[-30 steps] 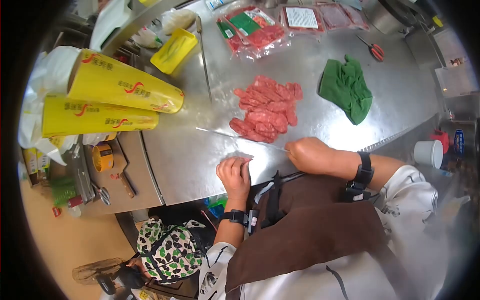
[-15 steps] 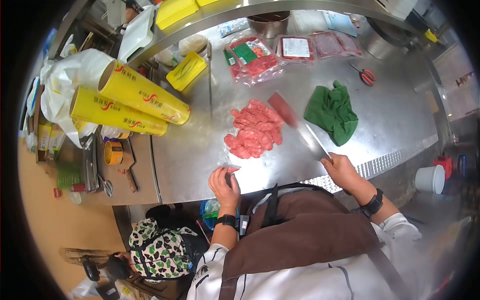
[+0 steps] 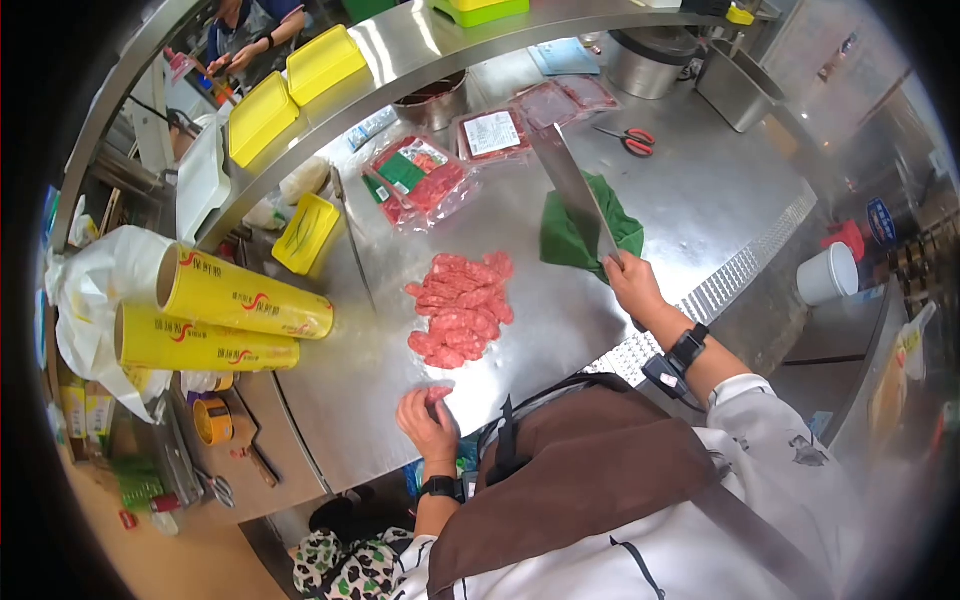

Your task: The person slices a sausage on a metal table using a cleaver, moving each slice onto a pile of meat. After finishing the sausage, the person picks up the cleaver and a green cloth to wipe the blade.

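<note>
One piece point(image 3: 438, 393): small red bit of meat at the near edge of the counter point(image 3: 560, 330), just short of the pile, under the left fingertips
left hand point(image 3: 427, 422): bent down over the piece, fingertips on it; whether it pinches or only presses, I cannot tell; it keeps the same spot as a second ago
cleaver point(image 3: 575, 190): up off the steel, blade raised and tilted away, grey and bare, above the cloth
right hand point(image 3: 632, 285): closed round the cleaver's handle, out to the right, well apart from the left hand
change: a second ago the blade lies low at the near edge, close to the left hand; half a second ago it swings out with something red on its flat, near the pile; now it is clear of the meat
meaning: by my reading no cut is under way at this instant, and the piece lies uncut under the fingers
pile point(image 3: 458, 308): overlapping red slices mid-counter, in the same place as before
cloth point(image 3: 565, 240): green, crumpled, right of the pile, partly behind the blade
beyond: scissors point(image 3: 628, 140) and sealed packs point(image 3: 420, 180) at the far side
left: two yellow rolls point(image 3: 245, 295), yellow tray point(image 3: 305, 233)
right: white tub point(image 3: 828, 272) below the counter
</note>
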A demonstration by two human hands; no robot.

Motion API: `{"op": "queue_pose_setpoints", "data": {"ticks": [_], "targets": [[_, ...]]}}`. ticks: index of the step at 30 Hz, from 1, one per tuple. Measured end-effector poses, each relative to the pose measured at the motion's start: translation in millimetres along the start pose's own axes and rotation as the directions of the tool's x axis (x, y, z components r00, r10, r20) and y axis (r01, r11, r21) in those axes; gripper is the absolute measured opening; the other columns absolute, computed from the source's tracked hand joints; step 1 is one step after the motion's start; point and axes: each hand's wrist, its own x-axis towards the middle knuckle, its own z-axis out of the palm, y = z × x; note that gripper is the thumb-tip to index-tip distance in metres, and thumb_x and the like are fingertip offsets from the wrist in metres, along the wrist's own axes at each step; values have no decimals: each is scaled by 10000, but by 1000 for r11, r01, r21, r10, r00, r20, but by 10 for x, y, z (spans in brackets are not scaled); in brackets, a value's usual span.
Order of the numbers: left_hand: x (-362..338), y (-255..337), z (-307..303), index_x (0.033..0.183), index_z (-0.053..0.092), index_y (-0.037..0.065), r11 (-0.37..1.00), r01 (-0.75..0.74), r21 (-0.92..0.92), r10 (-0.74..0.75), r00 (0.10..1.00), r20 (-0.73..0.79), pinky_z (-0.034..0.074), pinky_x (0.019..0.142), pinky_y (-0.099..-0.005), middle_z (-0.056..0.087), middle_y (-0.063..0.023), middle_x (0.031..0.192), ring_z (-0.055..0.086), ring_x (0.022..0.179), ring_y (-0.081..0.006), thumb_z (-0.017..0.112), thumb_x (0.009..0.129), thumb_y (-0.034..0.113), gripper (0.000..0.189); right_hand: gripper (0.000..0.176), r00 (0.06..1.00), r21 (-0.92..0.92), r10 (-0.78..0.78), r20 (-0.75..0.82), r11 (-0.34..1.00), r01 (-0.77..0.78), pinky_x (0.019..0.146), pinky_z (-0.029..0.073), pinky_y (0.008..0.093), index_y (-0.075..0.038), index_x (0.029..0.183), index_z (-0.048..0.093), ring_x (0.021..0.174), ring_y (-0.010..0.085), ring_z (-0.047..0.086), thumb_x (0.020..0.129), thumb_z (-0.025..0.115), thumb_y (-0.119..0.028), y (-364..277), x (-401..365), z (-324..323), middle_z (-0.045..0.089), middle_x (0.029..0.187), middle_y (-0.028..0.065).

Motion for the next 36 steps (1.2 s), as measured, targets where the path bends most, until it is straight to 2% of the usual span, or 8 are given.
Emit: {"op": "queue_pose_setpoints", "data": {"ticks": [7, 9, 12, 16, 21, 24, 32, 36], "targets": [[-50, -139, -31, 1097, 550, 28, 996, -23, -82, 24, 1000, 12, 359, 953, -477, 566, -162, 1108, 510, 1072, -364, 651, 819, 95, 303, 290, 999, -57, 36, 2, 998, -36, 668, 461, 514, 23, 884, 584, 778, 487, 573, 926, 533, -259, 87, 9, 246, 604, 794, 293], [-31, -128, -54, 1091, 554, 33, 992, -20, -121, 21, 1000, 13, 361, 948, -475, 569, -157, 1099, 513, 1067, -359, 654, 817, 101, 300, 299, 996, -126, 82, -21, 988, -84, 695, 472, 526, 9, 908, 592, 800, 484, 589, 927, 521, -281, 37, -25, 271, 618, 811, 286], [7, -133, -92, 1069, 563, 48, 984, -16, -175, 23, 999, 34, 362, 941, -469, 575, -140, 1080, 517, 1054, -351, 670, 793, 106, 301, 284, 993, -110, 117, 24, 987, -114, 708, 477, 518, 10, 921, 597, 806, 478, 596, 914, 540, -267, 34, -14, 277, 624, 815, 284], [39, -248, -83, 1034, 558, 69, 970, -36, -240, 57, 995, 82, 371, 925, -464, 569, -140, 1049, 511, 1020, -353, 688, 742, 104, 322, 273, 994, -47, 103, -42, 993, -105, 746, 483, 498, 25, 952, 606, 839, 468, 602, 885, 567, -237, 136, 11, 344, 629, 835, 288], [83, -310, -66, 973, 554, 71, 950, -69, -304, 94, 993, 68, 416, 823, -433, 578, -124, 974, 536, 932, -341, 739, 713, 89, 319, 285, 995, -71, 92, -31, 993, -94, 773, 488, 480, 46, 1007, 612, 864, 464, 606, 853, 586, -193, 88, 11, 318, 632, 868, 300], [109, -301, -79, 969, 555, 68, 945, -79, -317, 104, 993, 62, 421, 811, -427, 581, -120, 968, 544, 920, -340, 742, 717, 78, 314, 274, 996, -37, 93, -16, 995, -93, 770, 488, 480, 52, 994, 612, 856, 462, 610, 846, 592, -179, 173, 52, 348, 632, 854, 300], [153, -237, -131, 986, 556, 70, 944, -61, -325, 85, 995, 60, 422, 805, -428, 584, -117, 962, 559, 913, -334, 737, 725, 84, 318, 264, 978, 47, 207, 36, 977, -208, 745, 493, 459, 42, 998, 627, 840, 454, 619, 841, 598, -167, 313, 165, 350, 645, 851, 285], [168, -219, -157, 1013, 548, 69, 951, -55, -305, 87, 992, 92, 409, 847, -435, 592, -120, 990, 560, 950, -329, 723, 739, 112, 328, 267, 983, 20, 185, 19, 982, -185, 754, 492, 470, 52, 994, 624, 847, 457, 619, 847, 593, -168, 360, 165, 388, 642, 850, 292]]}}
